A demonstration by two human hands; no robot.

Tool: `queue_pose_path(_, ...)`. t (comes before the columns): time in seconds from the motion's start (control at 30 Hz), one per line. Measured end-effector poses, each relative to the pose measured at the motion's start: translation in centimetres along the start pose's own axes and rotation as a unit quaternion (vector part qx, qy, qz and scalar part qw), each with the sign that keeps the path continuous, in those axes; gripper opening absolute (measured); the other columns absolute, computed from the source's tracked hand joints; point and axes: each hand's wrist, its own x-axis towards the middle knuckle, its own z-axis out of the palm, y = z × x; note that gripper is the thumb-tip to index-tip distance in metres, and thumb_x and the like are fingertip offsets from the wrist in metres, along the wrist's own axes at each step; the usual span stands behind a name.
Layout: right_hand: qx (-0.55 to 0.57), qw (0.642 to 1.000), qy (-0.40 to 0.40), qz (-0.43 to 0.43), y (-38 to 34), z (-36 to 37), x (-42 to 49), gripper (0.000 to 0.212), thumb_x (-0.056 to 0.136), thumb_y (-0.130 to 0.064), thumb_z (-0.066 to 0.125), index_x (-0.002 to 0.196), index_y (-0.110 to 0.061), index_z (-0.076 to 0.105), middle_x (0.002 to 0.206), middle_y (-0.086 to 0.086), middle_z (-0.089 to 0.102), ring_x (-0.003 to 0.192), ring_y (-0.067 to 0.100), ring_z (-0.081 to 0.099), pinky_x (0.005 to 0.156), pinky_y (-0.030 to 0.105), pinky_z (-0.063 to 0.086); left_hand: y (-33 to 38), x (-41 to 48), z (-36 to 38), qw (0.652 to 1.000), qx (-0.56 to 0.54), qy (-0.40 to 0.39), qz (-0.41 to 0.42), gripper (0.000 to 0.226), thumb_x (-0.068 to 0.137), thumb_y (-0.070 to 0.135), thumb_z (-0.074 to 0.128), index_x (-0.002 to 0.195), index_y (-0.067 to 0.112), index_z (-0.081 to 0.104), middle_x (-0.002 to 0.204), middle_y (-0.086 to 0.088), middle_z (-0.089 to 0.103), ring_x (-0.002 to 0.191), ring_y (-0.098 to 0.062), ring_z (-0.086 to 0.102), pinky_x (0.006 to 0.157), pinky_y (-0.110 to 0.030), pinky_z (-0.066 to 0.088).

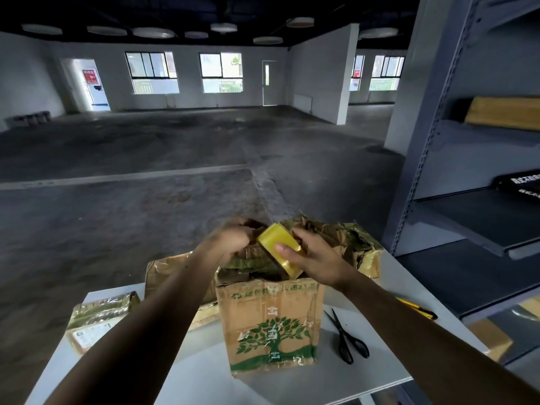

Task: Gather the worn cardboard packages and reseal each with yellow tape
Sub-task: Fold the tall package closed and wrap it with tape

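Observation:
A worn cardboard box (271,323) with a green tree print stands upright on the white table (388,366) in front of me. Over its open top my right hand (315,255) grips a roll of yellow tape (279,248). My left hand (230,239) is curled at the far rim of the box beside the roll; what its fingers hold is hidden. A torn, taped box (344,244) lies behind, another (172,273) sits at the left rear, and a small taped package (99,320) rests at the table's left edge.
Black scissors (346,339) lie on the table right of the tree box, and a yellow-black utility knife (418,309) lies near the right edge. A grey metal shelf unit (455,171) stands close on the right, with boxes on its shelves. Bare concrete floor stretches ahead.

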Motion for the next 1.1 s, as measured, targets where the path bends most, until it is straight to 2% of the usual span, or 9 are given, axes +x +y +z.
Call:
queue_pose_path(0.13,-0.084,0.996,-0.014,-0.02,-0.6,-0.1,0.5,0.029,0.098,-0.043,0.056,0.101,-0.014,0.06,0.085,0.002,0.063,0.073,0.013,0.059,0.068,0.039,0.049,0.2,-0.2,0.2,0.976,0.202,0.019,0.077,0.023,0.09,-0.004,0.055,0.086,0.01,0.074,0.08,-0.006,0.07,0.071,-0.018,0.063,0.06,-0.026,0.046)
queue_pose_path(0.2,-0.133,0.99,-0.024,-0.028,-0.7,-0.1,0.6,0.031,0.096,-0.048,0.054,0.098,-0.018,0.059,0.084,0.003,0.063,0.073,0.02,0.06,0.067,0.042,0.049,0.2,-0.2,0.6,0.957,0.272,0.029,0.1,0.019,0.089,-0.003,0.055,0.094,0.005,0.072,0.094,-0.014,0.071,0.087,-0.025,0.067,0.067,-0.026,0.044)
queue_pose_path(0.37,-0.125,0.992,-0.003,-0.009,-0.7,-0.6,0.9,0.021,0.098,-0.033,0.059,0.089,-0.014,0.06,0.074,-0.003,0.058,0.064,0.008,0.053,0.063,0.036,0.046,0.4,0.2,1.5,0.948,0.252,0.133,0.141,0.015,0.093,0.004,0.053,0.098,0.005,0.066,0.106,-0.016,0.069,0.105,-0.032,0.064,0.083,-0.036,0.047)
queue_pose_path(0.5,-0.089,0.993,0.039,0.069,-1.0,-1.2,1.3,0.023,0.094,-0.033,0.063,0.106,-0.014,0.06,0.091,0.003,0.067,0.08,0.016,0.065,0.074,0.04,0.056,0.6,-0.1,2.0,0.919,0.221,0.198,0.26,0.019,0.101,0.014,0.049,0.102,0.001,0.064,0.105,-0.016,0.06,0.097,-0.031,0.057,0.08,-0.032,0.041)
queue_pose_path(0.6,-0.037,0.989,0.082,0.113,-2.1,-1.9,1.3,0.046,0.095,-0.034,0.061,0.137,-0.022,0.044,0.107,-0.004,0.058,0.086,0.006,0.057,0.07,0.023,0.05,0.3,-0.2,2.5,0.898,0.181,0.223,0.333,0.014,0.099,0.009,0.052,0.098,0.003,0.065,0.101,-0.011,0.058,0.093,-0.026,0.056,0.079,-0.027,0.041)
queue_pose_path(0.67,-0.04,0.988,0.093,0.112,-2.4,-2.2,1.4,0.056,0.097,-0.035,0.059,0.148,-0.029,0.037,0.119,0.003,0.058,0.096,0.014,0.06,0.076,0.03,0.051,0.1,-0.3,2.6,0.881,0.169,0.226,0.381,0.018,0.099,0.014,0.05,0.095,0.006,0.066,0.097,-0.006,0.056,0.087,-0.02,0.055,0.078,-0.032,0.046)
queue_pose_path(0.77,-0.027,0.987,0.138,0.073,-2.4,-2.0,2.1,0.035,0.098,-0.027,0.06,0.133,-0.024,0.055,0.113,0.003,0.064,0.092,0.012,0.064,0.078,0.024,0.052,0.6,-0.7,2.7,0.84,0.196,0.232,0.45,0.026,0.101,0.023,0.045,0.095,0.009,0.067,0.096,-0.002,0.055,0.084,-0.02,0.056,0.076,-0.042,0.048)
queue_pose_path(0.93,0.001,0.988,0.138,0.065,-1.4,-2.0,2.7,0.014,0.096,-0.021,0.063,0.108,-0.019,0.07,0.107,-0.004,0.068,0.097,0.01,0.062,0.084,0.021,0.047,1.6,-1.1,2.3,0.783,0.256,0.252,0.508,0.025,0.101,0.024,0.05,0.098,0.013,0.072,0.097,-0.002,0.059,0.085,-0.019,0.059,0.072,-0.037,0.041)
queue_pose_path(1.1,-0.091,0.976,0.198,0.03,-1.3,-2.3,3.0,0.007,0.095,-0.012,0.061,0.092,-0.014,0.067,0.08,-0.004,0.066,0.064,0.003,0.056,0.064,0.021,0.043,1.0,-0.9,2.0,0.734,0.317,0.324,0.505,0.024,0.098,0.03,0.056,0.105,0.021,0.076,0.096,0.001,0.064,0.083,-0.021,0.062,0.071,-0.035,0.038)
